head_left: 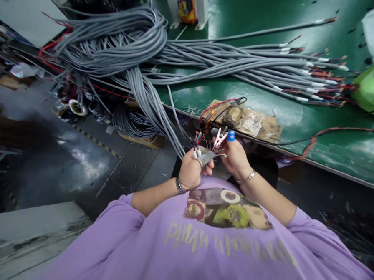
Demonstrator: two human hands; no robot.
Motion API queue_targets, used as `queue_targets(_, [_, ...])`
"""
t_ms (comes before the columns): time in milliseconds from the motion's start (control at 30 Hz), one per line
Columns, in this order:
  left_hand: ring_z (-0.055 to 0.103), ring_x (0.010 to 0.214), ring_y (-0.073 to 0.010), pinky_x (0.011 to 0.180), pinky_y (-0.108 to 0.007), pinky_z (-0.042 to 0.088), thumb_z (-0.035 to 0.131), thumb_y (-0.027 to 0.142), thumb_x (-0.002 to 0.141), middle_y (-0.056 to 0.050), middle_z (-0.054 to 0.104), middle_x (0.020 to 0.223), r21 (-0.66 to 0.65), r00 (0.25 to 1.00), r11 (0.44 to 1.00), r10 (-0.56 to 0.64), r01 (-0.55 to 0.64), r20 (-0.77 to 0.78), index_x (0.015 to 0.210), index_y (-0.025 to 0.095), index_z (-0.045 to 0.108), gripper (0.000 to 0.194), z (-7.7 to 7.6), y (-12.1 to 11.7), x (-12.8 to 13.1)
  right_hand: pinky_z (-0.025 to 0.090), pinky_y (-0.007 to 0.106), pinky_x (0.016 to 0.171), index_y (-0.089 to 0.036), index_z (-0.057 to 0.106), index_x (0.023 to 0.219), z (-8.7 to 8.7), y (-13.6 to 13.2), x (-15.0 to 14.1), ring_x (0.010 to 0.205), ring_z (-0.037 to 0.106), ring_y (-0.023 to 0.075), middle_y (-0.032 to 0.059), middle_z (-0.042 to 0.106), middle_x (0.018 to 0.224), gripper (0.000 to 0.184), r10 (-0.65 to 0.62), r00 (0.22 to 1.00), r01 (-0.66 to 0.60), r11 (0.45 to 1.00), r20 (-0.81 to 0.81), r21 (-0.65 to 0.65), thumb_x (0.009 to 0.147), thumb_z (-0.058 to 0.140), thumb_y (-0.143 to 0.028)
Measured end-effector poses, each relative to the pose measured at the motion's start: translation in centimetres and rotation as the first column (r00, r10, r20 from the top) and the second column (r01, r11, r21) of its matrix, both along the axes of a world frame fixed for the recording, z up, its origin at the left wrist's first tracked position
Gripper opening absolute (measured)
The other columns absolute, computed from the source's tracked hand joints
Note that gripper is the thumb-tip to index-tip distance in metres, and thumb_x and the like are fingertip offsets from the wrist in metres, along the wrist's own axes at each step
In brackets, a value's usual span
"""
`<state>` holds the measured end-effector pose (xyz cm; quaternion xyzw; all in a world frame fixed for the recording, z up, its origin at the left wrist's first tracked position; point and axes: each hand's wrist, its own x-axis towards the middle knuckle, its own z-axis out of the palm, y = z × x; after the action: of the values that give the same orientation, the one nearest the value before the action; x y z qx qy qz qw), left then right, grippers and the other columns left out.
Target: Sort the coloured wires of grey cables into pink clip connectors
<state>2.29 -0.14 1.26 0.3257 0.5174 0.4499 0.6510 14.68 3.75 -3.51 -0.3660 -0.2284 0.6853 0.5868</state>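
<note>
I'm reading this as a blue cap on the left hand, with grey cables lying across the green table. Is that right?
Not quite: the blue cap is on the right hand, not the left hand, as the head view shows. The grey cables do lie across the green table.

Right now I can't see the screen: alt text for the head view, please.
A person's left hand holds a bunch of coloured wire ends, and the right hand, with a blue fingertip cover, is close beside it. Beyond, a green table bears a stained wooden board and a large coil of grey cables.
</note>
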Motion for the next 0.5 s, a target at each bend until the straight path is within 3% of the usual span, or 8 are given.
queue_targets(67, [0.049,0.035,-0.0069,0.035,-0.018,0.031,0.077,0.042,0.063,0.003,0.061,0.053,-0.011,1.000,1.000,0.003,-0.003,-0.012,0.070,0.016,0.055,0.034,0.1,0.0,0.1,0.045,0.027,0.057,-0.019,0.069,0.078,0.1,0.3,-0.1,0.060,0.057,0.0129,0.0010,0.067,0.068,0.053,0.058,0.995,-0.064,0.996,-0.077,-0.069,0.070,0.069,-0.072])
queue_targets(167, [0.049,0.035,-0.0070,0.036,-0.019,0.031,0.077,0.042,0.062,0.003,0.060,0.052,-0.019,1.000,1.000,0.008,-0.009,-0.025,0.069,0.016,0.055,0.034,0.1,0.0,0.2,0.048,0.027,0.058,-0.020,0.070,0.081,0.6,0.6,-0.2,0.060,0.058,0.0125,0.0003,0.069,0.070,0.048,0.041,0.984,-0.063,0.990,-0.173,-0.124,0.070,0.074,-0.066])
queue_targets(333, [0.050,0.035,-0.0070,0.035,-0.018,0.031,0.076,0.040,0.062,0.003,0.060,0.051,-0.030,0.999,1.000,0.000,-0.001,-0.046,0.068,0.016,0.055,0.032,0.0,0.0,0.2,0.049,0.026,0.058,-0.020,0.070,0.081,1.1,0.8,-0.4,0.059,0.059,0.0114,-0.0010,0.069,0.069,0.039,0.010,0.973,-0.044,0.989,-0.231,-0.140,0.075,0.075,-0.058])
queue_targets(500, [0.050,0.035,-0.0074,0.035,-0.018,0.031,0.077,0.039,0.063,0.003,0.061,0.052,-0.025,0.999,1.000,-0.004,0.003,-0.033,0.067,0.016,0.055,0.032,-0.2,-0.4,0.0,0.048,0.024,0.058,-0.021,0.068,0.081,1.0,0.4,-0.2,0.060,0.059,0.0102,-0.0006,0.070,0.075,0.044,0.036,0.967,-0.069,0.990,-0.251,-0.121,0.078,0.068,-0.064])
